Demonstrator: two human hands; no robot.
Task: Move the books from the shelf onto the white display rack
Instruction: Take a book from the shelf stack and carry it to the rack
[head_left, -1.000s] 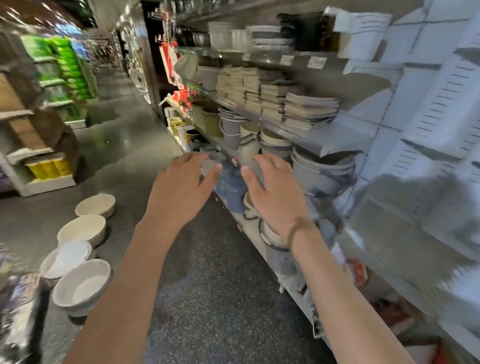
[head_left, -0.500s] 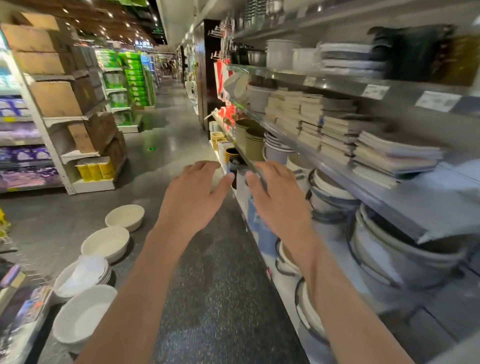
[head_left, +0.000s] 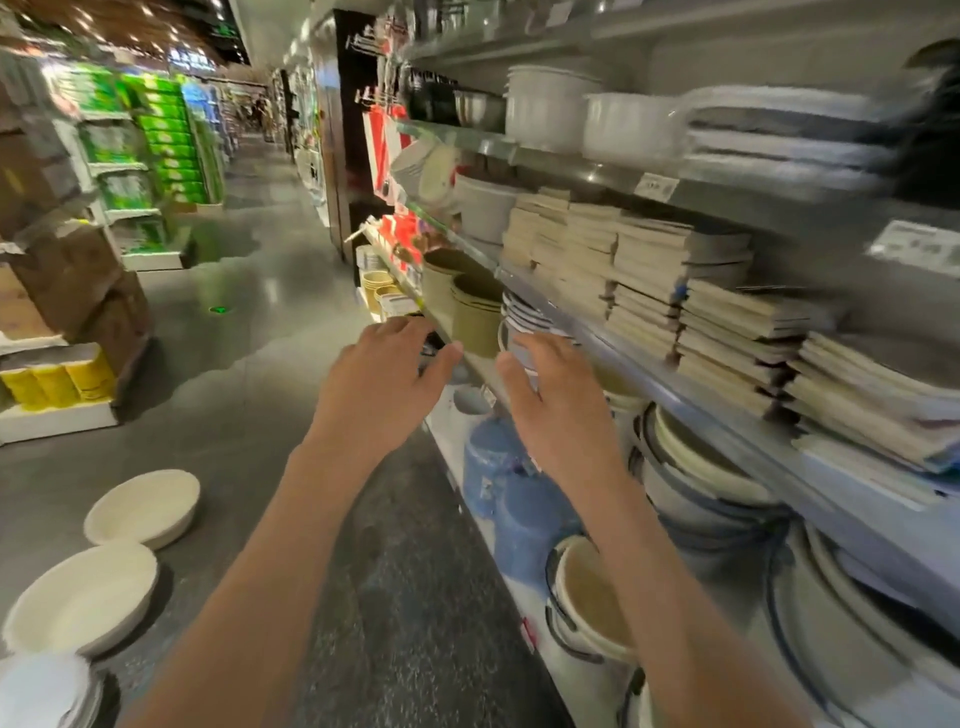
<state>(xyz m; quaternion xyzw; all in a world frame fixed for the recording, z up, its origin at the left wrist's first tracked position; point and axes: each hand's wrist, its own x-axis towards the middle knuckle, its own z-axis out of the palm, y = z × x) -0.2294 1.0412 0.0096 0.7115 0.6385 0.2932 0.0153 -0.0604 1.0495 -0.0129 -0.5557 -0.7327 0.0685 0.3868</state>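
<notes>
- The left hand (head_left: 382, 387), at centre frame, is held out palm down with fingers straight and slightly spread; it holds nothing and touches nothing.
- The right hand (head_left: 558, 402), just right of centre, is likewise extended palm down, fingers loosely spread, thumb out to the left; it holds nothing.
- Both hands hover in front of the shelving edge, close to each other but apart.
- The books (head_left: 727, 322) lie in flat stacks in a row along the metal shelf (head_left: 649, 384) in the right half of the frame; the stacks run from mid-frame to the right edge, pale page edges facing the aisle.
- The right hand is below and left of the nearest book stacks, not in contact with them.
- The white display rack cannot be identified in this view.
- Below the book shelf, lower right, stand nested enamel basins (head_left: 696, 467) and blue buckets (head_left: 519, 499).
- Above the books, upper right, white pots (head_left: 550, 106) sit on a higher shelf with price labels (head_left: 655, 186) on its edge.
- Olive-coloured containers (head_left: 475, 314) stand beyond the hands, at the left end of the books' row.
- At lower left, cream bowls (head_left: 143, 506) rest on the grey floor (head_left: 249, 384).
- Upper left shows green packaged goods (head_left: 166, 145); the right edge is blurred.
</notes>
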